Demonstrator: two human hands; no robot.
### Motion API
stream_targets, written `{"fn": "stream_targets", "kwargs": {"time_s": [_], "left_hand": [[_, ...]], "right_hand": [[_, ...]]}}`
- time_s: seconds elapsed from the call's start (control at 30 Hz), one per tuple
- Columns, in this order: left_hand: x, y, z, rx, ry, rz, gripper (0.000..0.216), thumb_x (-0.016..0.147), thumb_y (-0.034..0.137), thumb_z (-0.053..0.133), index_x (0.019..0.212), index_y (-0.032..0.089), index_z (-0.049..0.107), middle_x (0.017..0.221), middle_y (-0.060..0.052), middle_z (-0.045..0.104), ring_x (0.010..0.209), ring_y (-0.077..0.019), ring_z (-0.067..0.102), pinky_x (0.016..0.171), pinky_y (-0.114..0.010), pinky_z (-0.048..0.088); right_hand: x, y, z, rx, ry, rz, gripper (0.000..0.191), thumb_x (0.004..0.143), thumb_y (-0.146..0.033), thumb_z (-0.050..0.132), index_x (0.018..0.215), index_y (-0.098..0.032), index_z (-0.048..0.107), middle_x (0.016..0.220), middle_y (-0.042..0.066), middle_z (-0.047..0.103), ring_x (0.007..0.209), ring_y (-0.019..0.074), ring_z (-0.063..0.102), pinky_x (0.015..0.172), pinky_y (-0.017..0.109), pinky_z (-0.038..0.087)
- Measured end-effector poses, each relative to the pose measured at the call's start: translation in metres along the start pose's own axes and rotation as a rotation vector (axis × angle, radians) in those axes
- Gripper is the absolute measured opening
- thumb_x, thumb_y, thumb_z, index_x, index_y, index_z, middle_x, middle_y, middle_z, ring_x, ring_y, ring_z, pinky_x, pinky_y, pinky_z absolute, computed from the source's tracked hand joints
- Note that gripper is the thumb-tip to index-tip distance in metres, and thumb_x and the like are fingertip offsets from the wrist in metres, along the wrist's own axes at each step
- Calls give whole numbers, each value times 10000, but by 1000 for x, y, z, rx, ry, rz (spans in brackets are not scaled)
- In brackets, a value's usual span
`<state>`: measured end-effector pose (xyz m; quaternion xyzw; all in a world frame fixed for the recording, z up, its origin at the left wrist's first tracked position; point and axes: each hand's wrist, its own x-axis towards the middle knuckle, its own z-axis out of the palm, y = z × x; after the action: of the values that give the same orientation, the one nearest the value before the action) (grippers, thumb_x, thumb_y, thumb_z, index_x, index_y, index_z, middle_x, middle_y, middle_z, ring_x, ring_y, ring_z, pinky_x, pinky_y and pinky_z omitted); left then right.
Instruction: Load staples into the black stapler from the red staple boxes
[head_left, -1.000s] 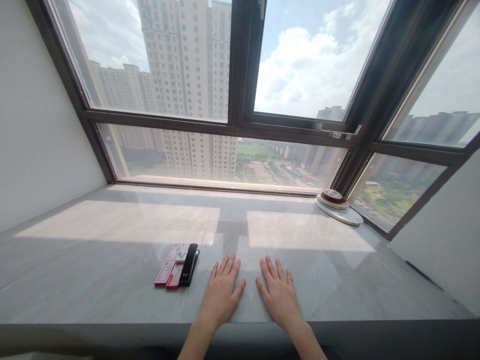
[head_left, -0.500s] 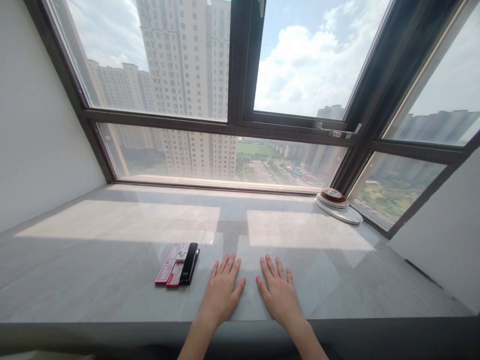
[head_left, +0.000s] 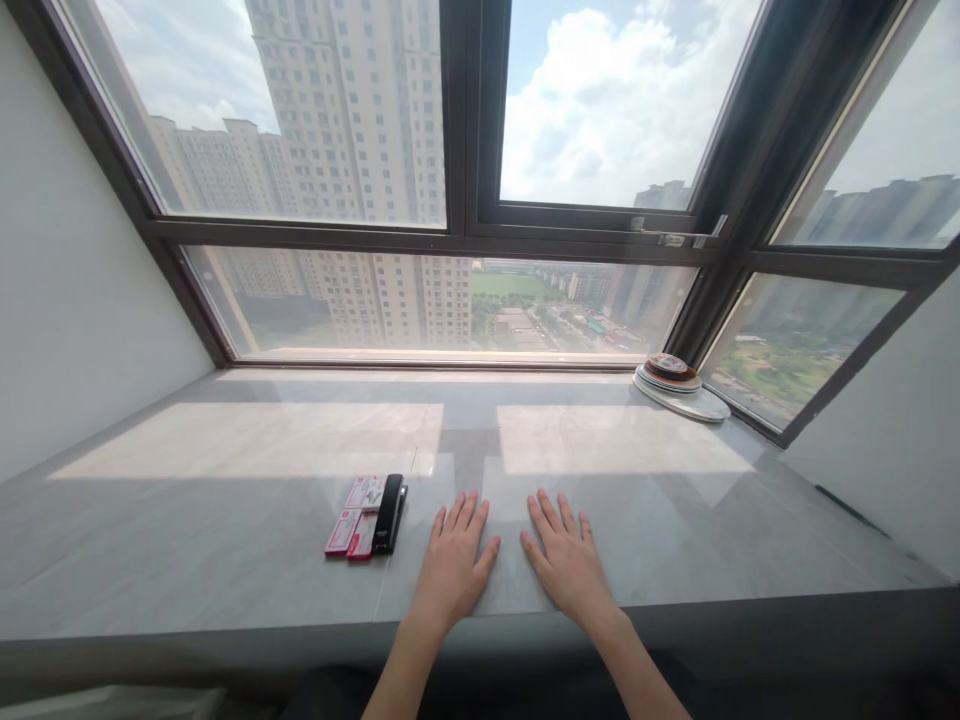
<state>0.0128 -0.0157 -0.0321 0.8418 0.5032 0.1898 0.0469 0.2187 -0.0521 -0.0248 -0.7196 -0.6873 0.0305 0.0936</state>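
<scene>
My left hand (head_left: 454, 562) lies palm down on the grey marbled windowsill (head_left: 247, 560), its fingers stretched out and nothing in it. Beside it, also flat on the stone, is my right hand (head_left: 568, 560), with fingers spread and holding nothing. A strip of bare sill separates the two thumbs. To the left of my left hand and apart from it sits a black stapler (head_left: 387, 515). Several small red-and-white boxes (head_left: 343, 533) lie close against the stapler's left side.
A stack of round plates or discs (head_left: 679, 385) sits in the far right corner by the window frame (head_left: 577, 240). White walls bound the sill at both sides. The sill's front edge (head_left: 225, 630) runs beneath my wrists.
The camera view has tilted and shifted slightly, so the scene sits a little differently. Both hands stay flat in place on the sill, and the stapler and boxes have not been moved.
</scene>
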Motion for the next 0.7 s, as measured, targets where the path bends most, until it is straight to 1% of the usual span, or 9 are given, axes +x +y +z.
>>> {"fn": "stream_targets", "kwargs": {"time_s": [0.2,0.5,0.7], "left_hand": [[0,0,0,4,-10,-2,551,1033,480,314,1548,288,356,1645,-44,287,1530,-255,219,1235,-537,190],[0,1,-1,-3,-10,-8,553,1031,478,317,1549,288,353,1647,-38,284,1532,-256,212,1240,-531,184],[1,2,-1,-3,-11,-15,555,1028,483,325,1549,296,350,1646,-34,285,1532,-251,212,1240,-524,189]], "right_hand": [[1,1,5,0,27,-5,618,1031,-558,252,1608,-342,219,1676,-52,148,1550,280,33,1223,520,2],[1,1,3,-3,3,4,621,1031,-556,244,1610,-335,213,1680,-44,133,1551,278,23,1222,521,8],[1,3,6,-6,34,-13,615,1033,-557,240,1608,-339,226,1674,-51,159,1549,279,43,1223,522,18]]}}
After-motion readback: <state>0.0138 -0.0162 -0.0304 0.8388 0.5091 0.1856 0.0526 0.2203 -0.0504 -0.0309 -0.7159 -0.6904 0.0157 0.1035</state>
